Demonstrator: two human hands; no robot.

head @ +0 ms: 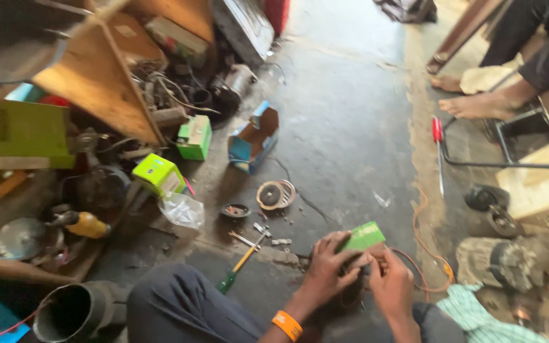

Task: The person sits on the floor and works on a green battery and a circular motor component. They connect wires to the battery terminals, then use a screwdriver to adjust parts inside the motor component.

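My left hand (328, 267), with an orange band at the wrist, and my right hand (390, 282) are closed together around a dark round part low on the concrete floor. A small green box (363, 236) sticks up between the fingers at the top. What lies under the hands is mostly hidden and blurred. A screwdriver with a yellow and green handle (239, 265) lies just left of my left hand, beside a few small metal bits (263, 230).
Green and blue boxes (193, 136), a wound coil (274, 194), a plastic bag (182, 209) and motor parts crowd the left. An orange wire (422, 248) loops right. Another person's bare feet (478, 105) are at upper right beside a red-handled tool (438, 152).
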